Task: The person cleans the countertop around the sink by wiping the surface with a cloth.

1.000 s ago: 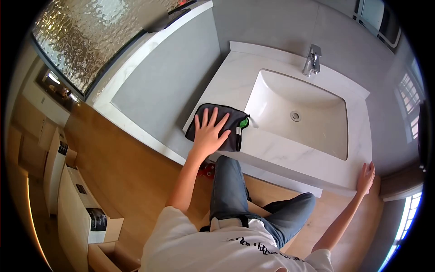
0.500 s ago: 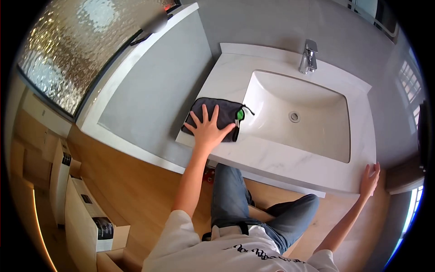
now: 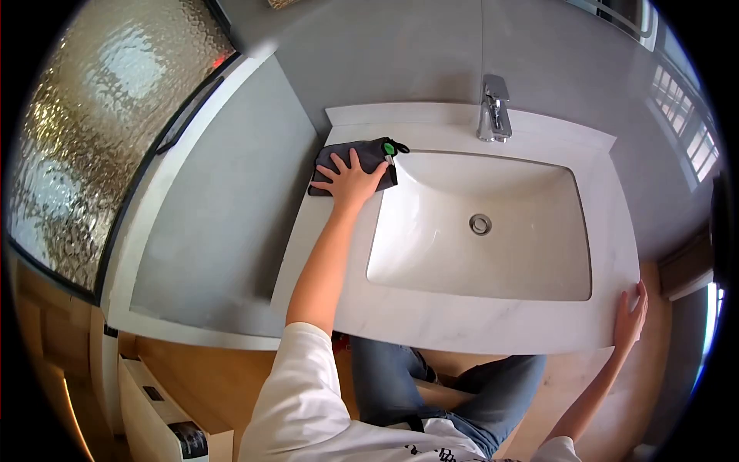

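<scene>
A dark grey cleaning cloth (image 3: 360, 151) with black edging, a green patch and a small loop lies folded on the back left of the white marbled countertop (image 3: 331, 281). My left hand (image 3: 354, 181) presses down on it, palm flat and fingers spread. Its thumb reaches toward the white label by the green patch. Far to the right, my right hand (image 3: 630, 316) rests against the counter's right edge with its fingers stretched out. Between the two hands is the white sink (image 3: 431, 246), set into the countertop.
A chrome faucet (image 3: 494, 115) stands behind the sink. Left of the counter runs a grey low wall (image 3: 215, 208) beside a textured glass panel (image 3: 100, 115). Cardboard boxes (image 3: 158, 416) stand on the wooden floor at lower left. My jeans-clad legs (image 3: 392, 377) are under the counter's front.
My left hand has slid the cloth away from me, from the counter's front left toward the back. My view has shifted forward. The right hand stays at the right edge.
</scene>
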Tool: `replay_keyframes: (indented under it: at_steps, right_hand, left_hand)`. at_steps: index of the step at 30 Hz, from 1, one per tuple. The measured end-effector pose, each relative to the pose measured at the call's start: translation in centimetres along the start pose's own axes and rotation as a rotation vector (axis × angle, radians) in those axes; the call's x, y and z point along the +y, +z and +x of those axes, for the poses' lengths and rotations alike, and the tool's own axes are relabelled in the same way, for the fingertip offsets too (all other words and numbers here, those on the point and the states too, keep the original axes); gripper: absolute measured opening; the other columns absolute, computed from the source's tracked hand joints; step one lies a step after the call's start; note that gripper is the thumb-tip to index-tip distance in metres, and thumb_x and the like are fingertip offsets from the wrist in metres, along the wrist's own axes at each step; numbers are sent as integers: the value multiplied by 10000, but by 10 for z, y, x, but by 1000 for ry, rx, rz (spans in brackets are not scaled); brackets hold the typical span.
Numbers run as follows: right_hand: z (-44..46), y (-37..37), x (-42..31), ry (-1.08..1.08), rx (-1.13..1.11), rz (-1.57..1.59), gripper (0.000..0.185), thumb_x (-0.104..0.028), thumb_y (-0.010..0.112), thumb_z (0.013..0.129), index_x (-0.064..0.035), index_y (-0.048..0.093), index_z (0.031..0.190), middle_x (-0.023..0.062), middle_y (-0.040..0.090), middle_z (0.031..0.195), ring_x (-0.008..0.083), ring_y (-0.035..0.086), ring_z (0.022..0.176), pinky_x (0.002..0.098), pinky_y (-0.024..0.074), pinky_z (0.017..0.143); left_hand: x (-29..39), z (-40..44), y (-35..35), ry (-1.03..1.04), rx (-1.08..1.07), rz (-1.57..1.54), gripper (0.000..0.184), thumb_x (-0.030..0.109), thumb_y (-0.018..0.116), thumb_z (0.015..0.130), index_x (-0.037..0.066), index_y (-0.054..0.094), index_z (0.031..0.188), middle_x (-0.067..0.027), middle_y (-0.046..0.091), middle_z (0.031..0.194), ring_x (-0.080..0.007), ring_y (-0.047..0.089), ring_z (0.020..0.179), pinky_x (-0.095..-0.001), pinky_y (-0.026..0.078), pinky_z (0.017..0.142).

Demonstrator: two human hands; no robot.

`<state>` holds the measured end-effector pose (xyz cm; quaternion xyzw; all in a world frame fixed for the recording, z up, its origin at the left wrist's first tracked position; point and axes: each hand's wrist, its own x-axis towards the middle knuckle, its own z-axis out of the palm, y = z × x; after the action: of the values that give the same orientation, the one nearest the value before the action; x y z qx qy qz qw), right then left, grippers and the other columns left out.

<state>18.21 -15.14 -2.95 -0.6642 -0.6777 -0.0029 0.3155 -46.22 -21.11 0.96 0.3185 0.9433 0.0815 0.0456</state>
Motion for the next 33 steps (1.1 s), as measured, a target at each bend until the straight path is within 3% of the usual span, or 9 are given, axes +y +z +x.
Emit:
replay_keyframes:
  at_steps: [5, 10, 12, 17, 23, 24, 28, 31, 33]
  right_hand:
    - [-3, -3, -4, -2, 12, -26, 477, -220, 600, 917, -78, 494, 1359, 149, 542, 1337, 316, 491, 1257, 420, 374, 1060]
    - [-4, -7, -11, 6, 10, -27, 466, -202, 612, 895, -67, 510, 1329, 140, 545, 1328, 316, 484, 1259, 417, 373, 1060]
    - [-6, -10, -20, 12, 6, -57, 473, -209, 615, 892, -70, 507, 1331, 134, 536, 1333, 313, 473, 1267, 418, 367, 1063]
    - [-8, -10, -28, -4, -30, -155, 477, -247, 617, 886, -94, 501, 1322, 97, 494, 1368, 296, 444, 1288, 439, 343, 1066]
    - [-7, -8, -30, 21, 5, -173, 484, -286, 622, 862, -105, 520, 1299, 83, 502, 1357, 295, 451, 1279, 436, 345, 1069]
    - [-6, -11, -35, 24, -10, -174, 476, -281, 624, 857, -104, 528, 1288, 78, 508, 1351, 289, 455, 1274, 431, 348, 1067]
    - [-8, -13, -41, 35, 3, -157, 447, -274, 635, 844, -103, 551, 1248, 61, 526, 1326, 268, 468, 1259, 415, 361, 1056]
    - [-8, -15, -44, 57, -7, -147, 441, -270, 641, 840, -104, 557, 1240, 59, 535, 1311, 261, 474, 1253, 410, 365, 1054]
    - [-8, -14, -40, 32, 15, -110, 444, -266, 645, 839, -103, 558, 1243, 62, 537, 1309, 260, 475, 1252, 409, 362, 1057]
  left_hand:
    - [36, 49, 7, -19, 38, 6, 990, 821, 359, 803, 185, 209, 1546, -215, 95, 1594, -531, 28, 1430, -744, 11, 1061]
    - [59, 93, 16, -35, 96, -16, 945, 718, 364, 869, 75, 187, 1539, -261, 127, 1575, -545, 53, 1422, -756, 24, 1047]
    - [68, 102, 22, -121, 148, -9, 941, 661, 355, 900, -22, 161, 1518, -302, 135, 1557, -554, 74, 1416, -745, 34, 1054]
    - [90, 90, 32, -79, 180, -31, 907, 599, 350, 927, -87, 167, 1491, -330, 162, 1538, -545, 97, 1417, -685, 55, 1097]
    - [183, 24, 83, 379, 440, -77, 729, 522, 421, 925, -36, 448, 1393, -290, 385, 1458, -481, 303, 1368, -592, 164, 1128]
    - [195, 16, 92, 459, 553, -92, 661, 474, 456, 926, -57, 530, 1312, -276, 474, 1393, -471, 401, 1308, -576, 239, 1107]
    - [230, -21, 96, 556, 629, -49, 566, 418, 541, 911, -87, 625, 1153, -283, 591, 1246, -465, 534, 1171, -539, 382, 1015]
    - [241, -45, 86, 552, 458, 136, 606, 429, 521, 928, -95, 583, 1224, -293, 561, 1287, -461, 517, 1200, -542, 379, 1016]
    - [239, -43, 85, 595, 495, 189, 604, 436, 518, 933, -91, 590, 1219, -307, 571, 1263, -473, 548, 1165, -547, 421, 974]
